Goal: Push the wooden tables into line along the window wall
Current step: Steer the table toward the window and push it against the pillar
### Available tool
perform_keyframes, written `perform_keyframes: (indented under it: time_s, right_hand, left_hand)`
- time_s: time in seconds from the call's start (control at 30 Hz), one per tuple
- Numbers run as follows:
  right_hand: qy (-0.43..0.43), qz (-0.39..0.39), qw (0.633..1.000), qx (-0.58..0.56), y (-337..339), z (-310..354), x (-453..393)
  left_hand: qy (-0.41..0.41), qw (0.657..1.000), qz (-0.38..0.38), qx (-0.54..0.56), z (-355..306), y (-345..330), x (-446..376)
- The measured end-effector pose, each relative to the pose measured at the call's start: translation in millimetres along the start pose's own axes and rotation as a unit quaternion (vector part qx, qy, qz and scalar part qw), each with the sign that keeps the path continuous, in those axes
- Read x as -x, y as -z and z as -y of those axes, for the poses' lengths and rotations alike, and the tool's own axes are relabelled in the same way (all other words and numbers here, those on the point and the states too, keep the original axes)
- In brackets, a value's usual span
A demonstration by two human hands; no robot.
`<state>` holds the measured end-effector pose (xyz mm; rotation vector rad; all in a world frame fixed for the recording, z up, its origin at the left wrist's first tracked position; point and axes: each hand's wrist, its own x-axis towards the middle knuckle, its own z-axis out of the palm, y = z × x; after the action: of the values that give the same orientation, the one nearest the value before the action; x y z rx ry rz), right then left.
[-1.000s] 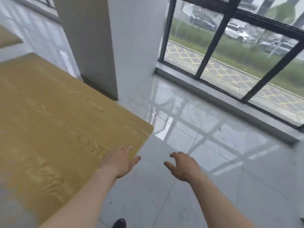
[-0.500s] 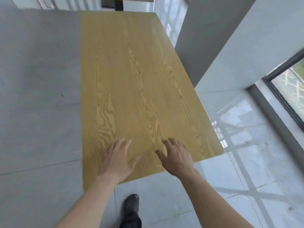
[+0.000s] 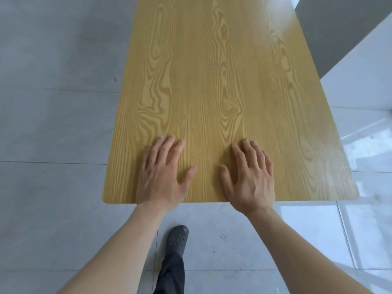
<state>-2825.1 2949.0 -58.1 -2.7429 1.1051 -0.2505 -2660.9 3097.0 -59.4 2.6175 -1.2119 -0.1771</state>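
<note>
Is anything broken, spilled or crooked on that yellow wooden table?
Nothing stands out. The yellow wood-grain table top looks clean and undamaged, with nothing on it but the left hand and right hand, both flat near its near edge. The grey tiled floor shows no spill.

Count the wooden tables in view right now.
1. The wooden table runs up the frame's middle, left hand and right hand flat on its near end. Others may lie outside view.
</note>
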Motion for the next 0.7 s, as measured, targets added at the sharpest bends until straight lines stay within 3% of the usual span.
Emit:
perform_keyframes:
  time_s: [0.7]
  right_hand:
    - [0.014,-0.042,0.999,0.008,-6,3,-29]
  left_hand:
    - [0.004,1.000,-0.004,-0.013,7,4,-27]
